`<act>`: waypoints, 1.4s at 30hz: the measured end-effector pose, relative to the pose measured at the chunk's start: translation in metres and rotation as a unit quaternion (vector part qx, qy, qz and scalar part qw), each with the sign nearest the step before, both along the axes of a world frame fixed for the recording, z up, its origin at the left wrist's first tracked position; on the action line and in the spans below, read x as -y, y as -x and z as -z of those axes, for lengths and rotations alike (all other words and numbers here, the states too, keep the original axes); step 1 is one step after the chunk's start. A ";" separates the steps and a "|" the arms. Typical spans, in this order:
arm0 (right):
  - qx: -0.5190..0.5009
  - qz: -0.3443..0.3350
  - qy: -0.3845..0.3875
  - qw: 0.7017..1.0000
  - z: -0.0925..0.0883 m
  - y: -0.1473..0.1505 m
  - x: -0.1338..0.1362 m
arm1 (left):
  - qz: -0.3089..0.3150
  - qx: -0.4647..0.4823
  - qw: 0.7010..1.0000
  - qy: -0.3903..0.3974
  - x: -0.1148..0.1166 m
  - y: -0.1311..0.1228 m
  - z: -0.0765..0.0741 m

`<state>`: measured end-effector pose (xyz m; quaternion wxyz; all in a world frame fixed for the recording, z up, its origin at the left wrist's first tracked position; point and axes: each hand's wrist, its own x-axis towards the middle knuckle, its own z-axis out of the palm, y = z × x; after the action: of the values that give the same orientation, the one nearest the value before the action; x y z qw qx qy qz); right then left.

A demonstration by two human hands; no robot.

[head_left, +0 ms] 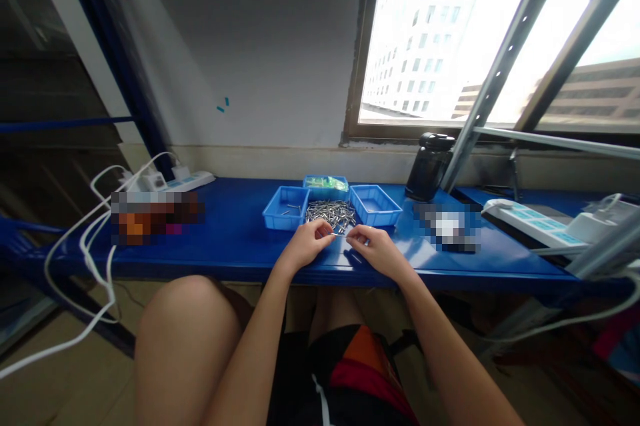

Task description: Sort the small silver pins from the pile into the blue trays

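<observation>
My left hand [315,239] and my right hand [369,245] meet over the front of the blue table, fingertips pinched. Between them stretches a thin silver metal piece [340,235], gripped at its two ends; whether it is a screw or a rivet is too small to tell. Just beyond my fingers lies a loose pile of small silver metal pieces [331,211]. A blue plastic bin [273,219] left of the pile holds a few such pieces. To the right stands another blue bin [380,218]. Behind the pile, a third blue bin [306,185] contains a green-and-clear plastic packet [327,183].
A blue table [225,233] stretches across. On its left are a white power strip [193,181] with cables and a blurred orange-brown item [150,219]. Rightward stand a dark jug [429,169], a blurred item [447,226], a metal post [500,66] and another power strip [530,223].
</observation>
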<state>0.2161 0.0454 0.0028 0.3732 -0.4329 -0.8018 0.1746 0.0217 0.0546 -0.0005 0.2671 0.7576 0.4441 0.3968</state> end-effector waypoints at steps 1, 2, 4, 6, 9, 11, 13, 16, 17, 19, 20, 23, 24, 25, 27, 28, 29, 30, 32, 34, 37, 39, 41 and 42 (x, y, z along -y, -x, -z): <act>0.000 0.001 -0.003 1.000 0.000 0.000 0.001 | -0.006 0.001 1.000 0.000 0.000 0.000 0.000; 0.000 0.005 -0.006 1.000 -0.001 0.000 0.001 | -0.013 0.000 1.000 -0.001 -0.001 0.000 0.001; 0.000 0.018 -0.017 1.000 -0.004 0.001 0.001 | -0.033 -0.009 0.999 -0.007 -0.001 0.000 0.001; 0.007 0.036 -0.037 0.999 -0.009 0.003 -0.002 | -0.061 -0.021 0.998 -0.018 -0.002 -0.001 0.002; 0.034 0.072 -0.081 0.993 -0.024 0.004 -0.010 | -0.087 -0.030 0.995 -0.026 -0.002 -0.001 0.001; 0.060 0.122 -0.125 0.983 -0.035 0.000 -0.020 | -0.084 -0.032 0.996 -0.026 -0.001 -0.001 0.000; 0.097 0.183 -0.156 0.966 -0.044 -0.010 -0.031 | -0.077 -0.033 0.996 -0.023 0.000 -0.001 -0.001; 0.174 0.275 -0.154 0.933 -0.051 -0.027 -0.047 | -0.072 -0.037 0.997 -0.019 0.002 -0.001 -0.003; 0.202 0.290 -0.145 0.924 -0.050 -0.031 -0.051 | -0.071 -0.038 0.997 -0.018 0.002 -0.001 -0.004; 0.257 0.289 -0.124 0.914 -0.046 -0.036 -0.056 | -0.070 -0.037 0.997 -0.017 0.002 -0.002 -0.004; 0.276 0.277 -0.121 0.912 -0.043 -0.036 -0.057 | -0.071 -0.035 0.997 -0.016 0.002 -0.002 -0.004; 0.298 0.245 -0.139 0.912 -0.031 -0.030 -0.055 | -0.072 -0.030 0.997 -0.010 0.001 -0.002 -0.002; 0.298 0.244 -0.151 0.910 -0.027 -0.028 -0.053 | -0.071 -0.028 0.997 -0.009 0.000 -0.002 -0.002; 0.297 0.246 -0.164 0.908 -0.024 -0.026 -0.051 | -0.070 -0.027 0.997 -0.009 0.000 -0.002 -0.001; 0.292 0.247 -0.179 0.906 -0.020 -0.023 -0.048 | -0.067 -0.027 0.997 -0.010 0.000 -0.002 -0.001; 0.290 0.246 -0.182 0.907 -0.019 -0.023 -0.047 | -0.065 -0.027 0.997 -0.011 0.001 -0.001 -0.001; 0.285 0.241 -0.182 0.909 -0.019 -0.022 -0.045 | -0.063 -0.028 0.998 -0.012 0.001 -0.001 -0.002; 0.278 0.235 -0.183 0.913 -0.019 -0.022 -0.043 | -0.062 -0.030 0.998 -0.014 0.001 -0.001 -0.002; 0.248 0.223 -0.190 0.923 -0.021 -0.019 -0.038 | -0.063 -0.030 0.997 -0.017 0.001 -0.001 -0.003; 0.205 0.218 -0.208 0.931 -0.021 -0.014 -0.029 | -0.062 -0.030 0.997 -0.021 0.001 -0.001 -0.004; 0.182 0.178 -0.194 0.947 -0.016 -0.002 -0.015 | -0.058 -0.033 0.998 -0.022 0.001 -0.001 -0.003; 0.191 0.130 -0.142 0.962 -0.009 0.007 -0.009 | -0.057 -0.032 0.998 -0.022 0.001 -0.001 -0.002; 0.201 0.095 -0.105 0.969 -0.001 0.012 -0.006 | -0.056 -0.031 0.998 -0.020 0.001 -0.001 -0.002; 0.202 0.087 -0.093 0.971 0.002 0.014 -0.006 | -0.056 -0.031 0.998 -0.018 0.001 -0.001 -0.002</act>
<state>0.2019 0.0516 0.0005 0.2556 -0.4906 -0.8327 -0.0254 0.0227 0.0539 0.0013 0.2167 0.7484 0.4866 0.3952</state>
